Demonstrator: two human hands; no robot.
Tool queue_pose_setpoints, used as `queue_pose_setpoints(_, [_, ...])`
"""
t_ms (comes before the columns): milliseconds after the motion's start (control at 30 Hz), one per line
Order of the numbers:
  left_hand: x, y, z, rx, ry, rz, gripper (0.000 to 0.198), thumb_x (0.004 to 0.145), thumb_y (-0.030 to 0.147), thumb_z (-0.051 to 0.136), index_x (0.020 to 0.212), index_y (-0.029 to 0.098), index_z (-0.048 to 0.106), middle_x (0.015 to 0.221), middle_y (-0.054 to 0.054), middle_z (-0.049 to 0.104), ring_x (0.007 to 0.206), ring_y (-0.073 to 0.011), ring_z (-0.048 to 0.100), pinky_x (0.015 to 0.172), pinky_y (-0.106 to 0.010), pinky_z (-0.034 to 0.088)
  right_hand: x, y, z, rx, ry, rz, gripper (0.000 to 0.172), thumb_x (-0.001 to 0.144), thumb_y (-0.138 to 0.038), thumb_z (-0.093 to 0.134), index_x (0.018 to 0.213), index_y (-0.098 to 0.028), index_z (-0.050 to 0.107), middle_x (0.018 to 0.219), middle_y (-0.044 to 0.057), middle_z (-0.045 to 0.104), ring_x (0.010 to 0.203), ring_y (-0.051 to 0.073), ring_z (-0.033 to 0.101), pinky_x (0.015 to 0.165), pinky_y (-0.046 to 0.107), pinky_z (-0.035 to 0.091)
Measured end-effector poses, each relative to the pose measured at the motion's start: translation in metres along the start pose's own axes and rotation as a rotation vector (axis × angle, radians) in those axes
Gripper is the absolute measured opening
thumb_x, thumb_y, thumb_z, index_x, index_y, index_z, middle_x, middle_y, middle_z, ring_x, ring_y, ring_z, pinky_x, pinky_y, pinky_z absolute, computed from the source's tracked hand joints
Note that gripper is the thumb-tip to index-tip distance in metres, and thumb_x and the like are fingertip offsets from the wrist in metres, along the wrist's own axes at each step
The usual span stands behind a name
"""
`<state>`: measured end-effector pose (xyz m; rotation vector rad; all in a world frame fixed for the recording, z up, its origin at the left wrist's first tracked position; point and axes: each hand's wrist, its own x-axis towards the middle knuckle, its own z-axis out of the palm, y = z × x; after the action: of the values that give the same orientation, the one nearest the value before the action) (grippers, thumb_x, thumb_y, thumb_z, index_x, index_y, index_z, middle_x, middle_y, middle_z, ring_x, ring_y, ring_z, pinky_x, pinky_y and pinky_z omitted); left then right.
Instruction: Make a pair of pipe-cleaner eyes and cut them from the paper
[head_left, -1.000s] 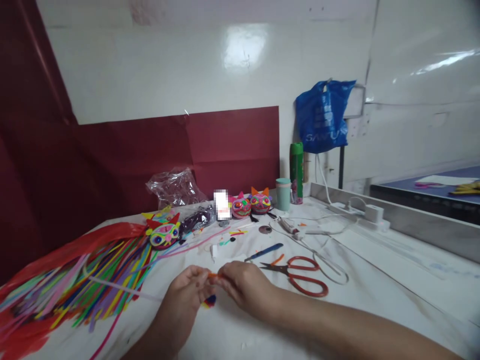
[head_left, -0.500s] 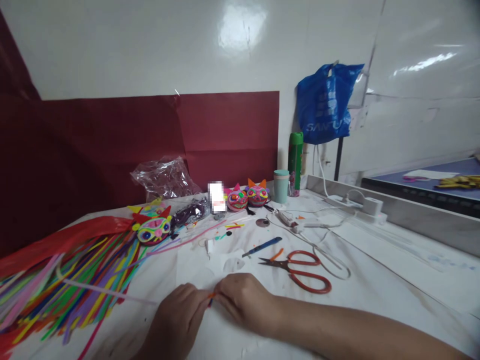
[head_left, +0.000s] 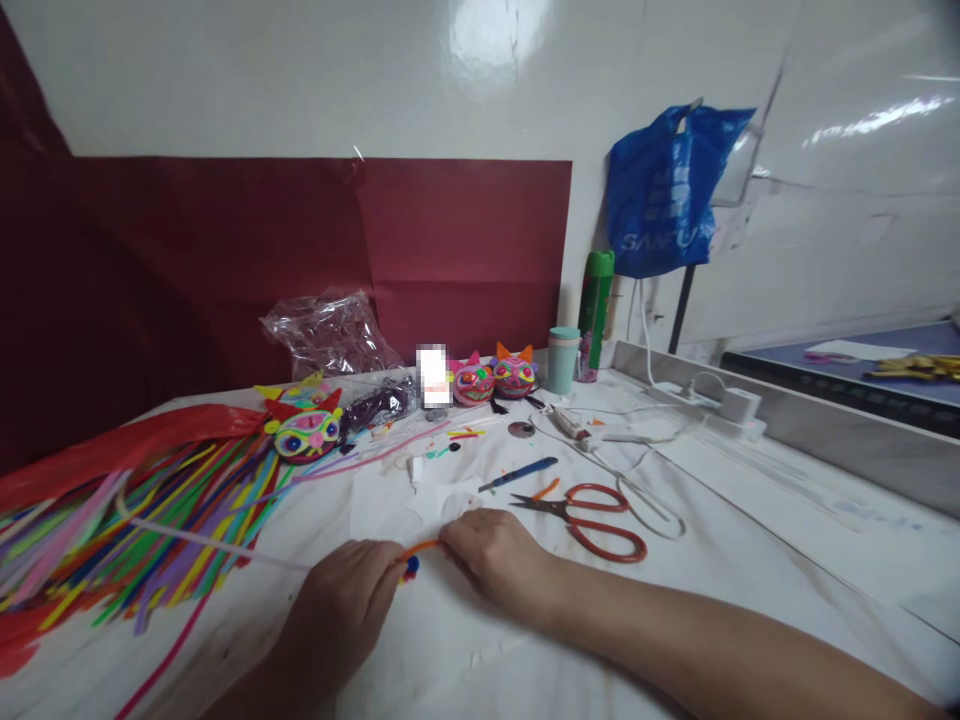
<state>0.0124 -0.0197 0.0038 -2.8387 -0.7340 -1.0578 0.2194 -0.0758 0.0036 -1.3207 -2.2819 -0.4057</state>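
My left hand (head_left: pixel 341 610) and my right hand (head_left: pixel 491 555) meet low in the middle of the white table (head_left: pixel 750 560). Both are closed in a pinch on a thin orange strip (head_left: pixel 420 547) stretched between them. A small multicoloured piece (head_left: pixel 409 569) with blue and red shows at my left fingertips. A pale thin strip (head_left: pixel 217 545) runs from my left hand out to the left.
A heap of coloured strips (head_left: pixel 142 530) covers the left side, with a colourful mask face (head_left: pixel 306 438) on it. Red scissors (head_left: pixel 592 518) and a blue pen (head_left: pixel 519 473) lie just right of my hands. Two more mask faces (head_left: pixel 495 380), a cup (head_left: pixel 562 360), a green can (head_left: pixel 595 315) and cables stand behind.
My hands have drawn slightly apart, showing more of the orange strip and the small coloured piece. The view has shifted a little.
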Motion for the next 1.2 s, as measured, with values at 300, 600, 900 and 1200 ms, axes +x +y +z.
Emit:
queue_pose_setpoints(300, [0.01,0.0,-0.009,-0.136,0.045,-0.472,0.012,0.074,0.028,0.055,0.065,0.023,0.061,0.046,0.006,0.05,0.044,-0.012,0.046,0.05,-0.022,0.033,0.001,0.011,-0.006,0.331,0.077,0.355,0.018,0.09,-0.02,0.042,0.089,-0.017,0.06,0.073,0.004,0.068,0.062,0.014,0.06,0.058,0.023,0.042])
queue_pose_setpoints(600, [0.014,-0.009,-0.006,-0.26,-0.063,-0.478,0.014,0.076,0.024,0.052,0.067,0.021,0.063,0.064,0.001,0.062,0.061,-0.0143,0.054,0.061,-0.023,0.037,0.002,0.001,-0.001,0.495,0.026,0.233,0.025,0.086,-0.019,0.048,0.108,-0.015,0.06,0.095,0.009,0.066,0.085,0.017,0.061,0.079,0.03,0.049])
queue_pose_setpoints(900, [0.006,-0.032,0.013,-0.17,-0.175,-0.642,0.016,0.076,0.018,0.046,0.063,0.019,0.054,0.051,0.006,0.048,0.052,-0.0113,0.047,0.052,-0.022,0.03,0.014,0.004,0.022,0.386,-0.125,0.018,0.027,0.081,-0.007,0.051,0.099,-0.017,0.068,0.089,0.009,0.067,0.085,0.018,0.059,0.078,0.028,0.046])
queue_pose_setpoints(1200, [0.003,-0.032,0.019,-0.153,-0.182,-0.605,0.014,0.077,0.015,0.047,0.065,0.019,0.052,0.055,0.006,0.049,0.056,-0.0111,0.048,0.055,-0.022,0.033,0.031,-0.007,0.025,0.097,-0.411,-0.035,0.029,0.088,-0.012,0.049,0.11,-0.02,0.066,0.094,0.011,0.062,0.088,0.022,0.053,0.078,0.036,0.037])
